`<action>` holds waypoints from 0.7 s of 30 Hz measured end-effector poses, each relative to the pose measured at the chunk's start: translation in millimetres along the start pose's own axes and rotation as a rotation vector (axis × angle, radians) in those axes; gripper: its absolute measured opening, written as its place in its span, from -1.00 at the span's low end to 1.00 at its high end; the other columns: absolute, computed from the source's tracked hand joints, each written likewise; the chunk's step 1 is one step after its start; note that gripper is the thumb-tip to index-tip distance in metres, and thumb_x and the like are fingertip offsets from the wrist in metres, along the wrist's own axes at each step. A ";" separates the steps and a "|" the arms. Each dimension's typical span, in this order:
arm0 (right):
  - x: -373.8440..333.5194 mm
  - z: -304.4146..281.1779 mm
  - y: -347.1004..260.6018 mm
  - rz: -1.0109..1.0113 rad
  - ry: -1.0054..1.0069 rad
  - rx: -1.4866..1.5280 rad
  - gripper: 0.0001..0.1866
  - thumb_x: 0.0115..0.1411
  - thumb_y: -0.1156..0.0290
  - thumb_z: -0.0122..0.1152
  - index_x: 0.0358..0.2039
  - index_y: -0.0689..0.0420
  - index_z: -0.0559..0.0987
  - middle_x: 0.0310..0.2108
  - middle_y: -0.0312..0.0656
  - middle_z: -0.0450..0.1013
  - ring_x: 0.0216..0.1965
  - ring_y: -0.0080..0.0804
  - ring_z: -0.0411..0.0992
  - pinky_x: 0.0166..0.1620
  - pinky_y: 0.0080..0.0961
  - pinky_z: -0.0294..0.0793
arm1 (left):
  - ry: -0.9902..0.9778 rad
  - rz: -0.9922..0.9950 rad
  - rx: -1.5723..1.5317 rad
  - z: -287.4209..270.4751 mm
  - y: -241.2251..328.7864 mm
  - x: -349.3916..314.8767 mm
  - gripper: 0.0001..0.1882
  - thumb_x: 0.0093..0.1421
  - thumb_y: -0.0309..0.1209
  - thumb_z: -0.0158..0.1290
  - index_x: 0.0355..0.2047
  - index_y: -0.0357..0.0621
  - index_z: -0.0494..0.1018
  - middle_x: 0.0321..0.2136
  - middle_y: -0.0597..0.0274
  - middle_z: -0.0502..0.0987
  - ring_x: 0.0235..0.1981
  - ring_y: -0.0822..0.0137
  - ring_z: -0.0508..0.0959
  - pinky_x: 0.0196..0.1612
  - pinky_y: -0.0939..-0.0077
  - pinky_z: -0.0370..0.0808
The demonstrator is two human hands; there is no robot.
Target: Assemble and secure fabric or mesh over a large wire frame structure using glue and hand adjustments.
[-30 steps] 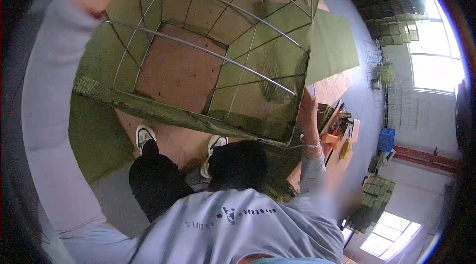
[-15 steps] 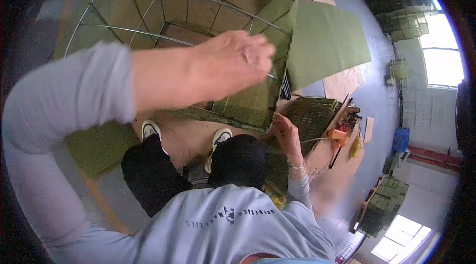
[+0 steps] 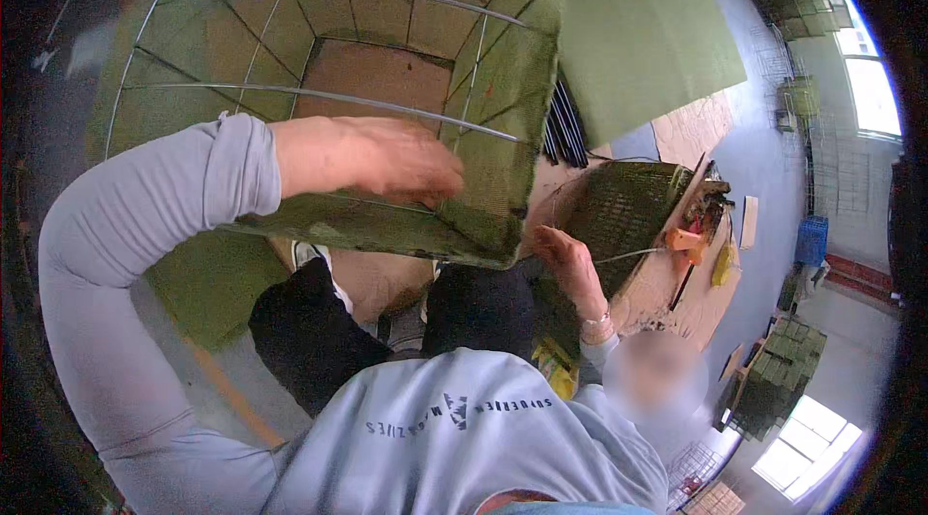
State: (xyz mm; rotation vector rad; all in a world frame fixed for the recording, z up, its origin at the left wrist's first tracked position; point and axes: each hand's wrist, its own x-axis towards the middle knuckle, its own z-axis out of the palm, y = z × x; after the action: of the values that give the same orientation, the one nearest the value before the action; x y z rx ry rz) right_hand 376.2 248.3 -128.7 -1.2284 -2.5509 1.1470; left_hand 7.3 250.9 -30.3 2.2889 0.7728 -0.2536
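Note:
A large box-shaped cage of metal wire covered in green mesh [image 3: 498, 196] stands over my knees. Its crossing wires and brown base panel [image 3: 372, 80] show from above. My left hand [image 3: 387, 159] is above the near part of the cage, below a horizontal wire. Its fingers are bent and pressed together, slightly blurred; what they hold, if anything, is hidden. Just off the cage's near right corner is my right hand [image 3: 570, 268], thumb and fingers drawn together. Whatever lies between those fingertips is too small to make out.
Right of the cage lie a flat green mesh sheet [image 3: 643, 41], several dark rods [image 3: 565, 128] and a dark plastic crate [image 3: 623, 206]. Beyond the crate, an orange tool [image 3: 686, 244] and a yellow object [image 3: 723, 265] rest on a board. A blue bin [image 3: 812, 239] stands farther right.
My left hand has moved left and down from near the cage's right edge. The cage's near right corner appears slightly left and lower. My right hand stays beside it.

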 end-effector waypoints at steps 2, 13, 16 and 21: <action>-6.4 -1.1 8.8 0.023 0.002 -0.003 -0.64 0.03 0.59 0.14 -0.10 0.28 0.47 -0.16 0.02 0.47 -0.14 -0.07 0.46 -0.11 -0.40 0.45 | 0.121 0.001 0.027 11.4 -9.4 -11.1 -0.54 0.05 -0.44 0.07 0.00 -0.10 0.29 -0.07 0.02 0.43 -0.05 0.04 0.44 -0.03 0.22 0.42; -13.4 8.3 12.0 0.046 -0.027 0.104 -0.64 0.08 0.59 -0.03 -0.07 0.28 0.46 -0.14 -0.01 0.47 -0.13 -0.17 0.47 -0.07 -0.47 0.42 | 0.046 -0.059 0.136 29.2 -32.4 39.7 -0.77 0.18 -0.29 -0.03 -0.25 -0.14 0.46 -0.25 -0.01 0.53 -0.20 -0.01 0.52 -0.20 0.11 0.46; -13.1 3.5 -2.1 0.146 -0.127 -0.137 -0.60 0.04 0.58 -0.02 -0.05 0.27 0.46 -0.10 0.01 0.46 -0.10 -0.12 0.45 -0.02 -0.43 0.40 | 0.148 -0.166 0.169 93.5 -108.1 27.7 -0.77 0.17 -0.29 -0.02 -0.45 -0.19 0.51 -0.42 0.03 0.56 -0.32 0.07 0.57 -0.28 0.13 0.47; -36.6 30.9 74.3 0.093 -0.059 -0.139 -0.50 -0.11 0.70 0.10 -0.05 0.26 0.46 -0.12 0.04 0.46 -0.10 -0.08 0.45 -0.05 -0.36 0.43 | 0.357 -0.324 -0.723 60.0 -133.7 60.9 -0.48 0.28 -0.04 -0.18 -0.57 -0.21 0.47 -0.63 0.21 0.45 -0.60 0.37 0.44 -0.59 0.38 0.36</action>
State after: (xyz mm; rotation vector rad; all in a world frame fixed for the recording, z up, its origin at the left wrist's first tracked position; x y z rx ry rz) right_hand 436.7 233.6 -191.5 -1.3778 -2.6829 1.0534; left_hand -21.3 315.7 -172.3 1.5310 1.1878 0.2682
